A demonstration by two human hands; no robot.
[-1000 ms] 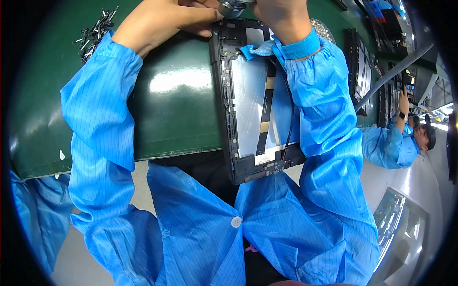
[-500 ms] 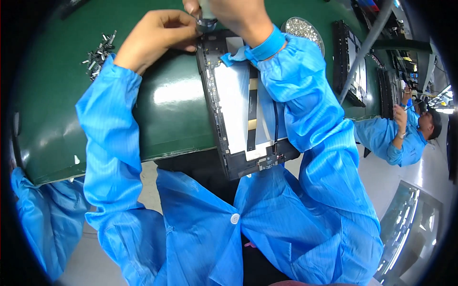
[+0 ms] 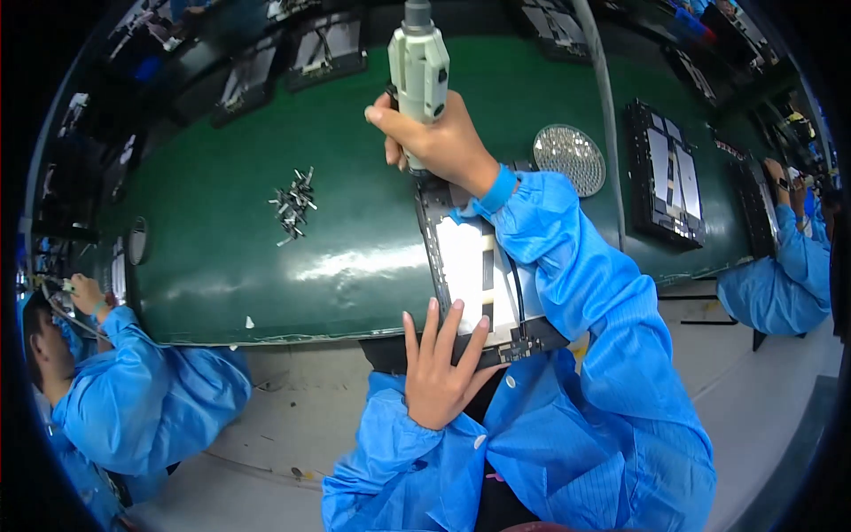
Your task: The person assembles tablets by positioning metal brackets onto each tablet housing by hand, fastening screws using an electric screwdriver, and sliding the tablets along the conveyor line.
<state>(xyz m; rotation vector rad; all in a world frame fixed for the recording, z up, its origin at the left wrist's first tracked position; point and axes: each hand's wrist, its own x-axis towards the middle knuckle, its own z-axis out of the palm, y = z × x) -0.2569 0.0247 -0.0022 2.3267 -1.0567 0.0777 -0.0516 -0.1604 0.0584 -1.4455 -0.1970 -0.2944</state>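
My right hand (image 3: 452, 146) is wrapped round a pale electric screwdriver (image 3: 418, 75), held upright. Its lower end is at the far left corner of a flat black-framed electronic panel (image 3: 461, 266); the hand and the frame leave the very tip hard to see. The panel has a bright silver face, a dark strip with gold-coloured ends and a black cable. It lies with its near end over the table's front edge, at my lap. My left hand (image 3: 443, 368) rests flat on that near end, fingers spread, holding nothing. My right sleeve covers part of the panel's right side.
Left of the panel, a pile of small black and silver parts (image 3: 294, 206) lies on the green table (image 3: 355, 160). A round dish of small metal pieces (image 3: 569, 160) stands beyond my right sleeve. Another panel (image 3: 667, 173) lies right of a hanging grey cable (image 3: 603, 115). Co-workers sit on both sides.
My left hand has left the panel's far corner and now lies flat on its near end. The right hand stays with the screwdriver at the far end. The view has shifted.
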